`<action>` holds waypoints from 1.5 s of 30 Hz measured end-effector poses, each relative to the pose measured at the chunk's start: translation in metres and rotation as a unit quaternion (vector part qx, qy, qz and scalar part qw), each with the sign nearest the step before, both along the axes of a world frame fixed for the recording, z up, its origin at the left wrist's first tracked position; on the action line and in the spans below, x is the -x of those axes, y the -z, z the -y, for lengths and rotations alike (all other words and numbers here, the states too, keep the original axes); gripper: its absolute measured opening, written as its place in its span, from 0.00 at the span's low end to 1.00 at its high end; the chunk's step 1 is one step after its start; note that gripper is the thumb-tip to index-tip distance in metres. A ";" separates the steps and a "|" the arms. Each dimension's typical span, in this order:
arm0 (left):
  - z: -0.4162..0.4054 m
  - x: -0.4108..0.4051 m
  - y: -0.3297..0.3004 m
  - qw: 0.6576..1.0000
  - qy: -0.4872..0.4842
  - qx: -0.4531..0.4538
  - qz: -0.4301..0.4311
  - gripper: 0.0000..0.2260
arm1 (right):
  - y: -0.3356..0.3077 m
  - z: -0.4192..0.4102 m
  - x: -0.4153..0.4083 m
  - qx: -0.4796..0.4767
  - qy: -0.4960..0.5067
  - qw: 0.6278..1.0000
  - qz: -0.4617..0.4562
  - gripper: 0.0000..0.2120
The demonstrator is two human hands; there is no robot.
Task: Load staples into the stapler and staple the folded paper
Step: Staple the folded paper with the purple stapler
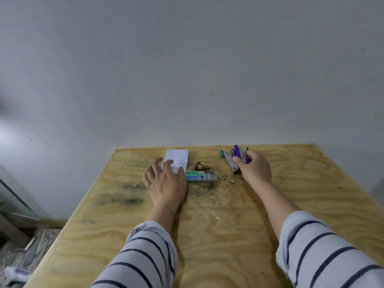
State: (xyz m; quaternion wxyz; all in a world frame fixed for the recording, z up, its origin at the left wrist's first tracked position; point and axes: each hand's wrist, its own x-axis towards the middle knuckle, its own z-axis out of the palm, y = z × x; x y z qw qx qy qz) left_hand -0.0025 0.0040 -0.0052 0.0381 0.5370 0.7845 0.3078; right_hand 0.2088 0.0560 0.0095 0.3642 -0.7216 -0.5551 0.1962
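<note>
A purple and metal stapler (236, 161) lies at the far right of the wooden table (207, 225), its top swung up. My right hand (254, 167) grips its purple part. A white folded paper (178, 157) lies at the far middle. My left hand (165, 181) hovers over the paper's near edge with fingers spread, holding nothing. A green staple box (195, 176) lies just right of that hand, its tray slid out with a grey staple strip (211, 176) showing. Two small staple pieces (228, 179) lie between the box and the stapler.
A teal object (222, 153) lies beside the stapler's far end. A dark stain (202, 165) marks the wood behind the box. A white wall stands right behind the table's far edge. Patterned floor and a furniture piece are at the left.
</note>
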 end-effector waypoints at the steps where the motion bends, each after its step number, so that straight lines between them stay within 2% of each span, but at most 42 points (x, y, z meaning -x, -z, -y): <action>1: 0.002 0.000 -0.001 1.000 0.011 -0.007 -0.004 0.19 | -0.002 0.002 0.002 -0.010 0.003 1.000 0.009 0.25; 4: 0.008 0.001 -0.004 0.997 0.067 -0.034 -0.006 0.16 | -0.005 0.017 0.011 -0.113 0.015 0.990 0.082 0.12; 5: 0.009 0.001 -0.005 0.996 0.086 -0.040 -0.008 0.16 | -0.005 0.022 0.016 -0.143 -0.006 0.985 0.101 0.07; 7: 0.011 -0.001 -0.006 0.992 0.115 -0.037 -0.028 0.17 | -0.001 0.035 0.025 -0.152 -0.074 0.976 0.140 0.04; 11: 0.013 -0.004 -0.005 0.987 0.139 0.000 -0.080 0.21 | 0.010 0.052 0.034 -0.171 -0.120 0.954 0.213 0.05; 16: 0.013 -0.004 -0.003 0.984 0.147 0.012 -0.098 0.17 | 0.014 0.057 0.038 -0.211 -0.117 0.940 0.241 0.06; 23: 0.013 -0.005 -0.002 0.978 0.186 0.002 -0.097 0.14 | 0.015 0.057 0.041 -0.227 -0.128 0.937 0.233 0.05; 31: 0.011 -0.009 -0.004 0.972 0.214 -0.008 -0.100 0.14 | 0.017 0.054 0.039 -0.218 -0.132 0.951 0.174 0.08; 39: 0.012 -0.008 -0.002 0.973 0.207 -0.013 -0.098 0.13 | 0.016 0.059 0.039 -0.214 -0.147 0.941 0.218 0.06; 45: 0.011 -0.010 -0.004 0.969 0.221 -0.016 -0.112 0.16 | 0.015 0.059 0.040 -0.213 -0.153 0.948 0.178 0.12</action>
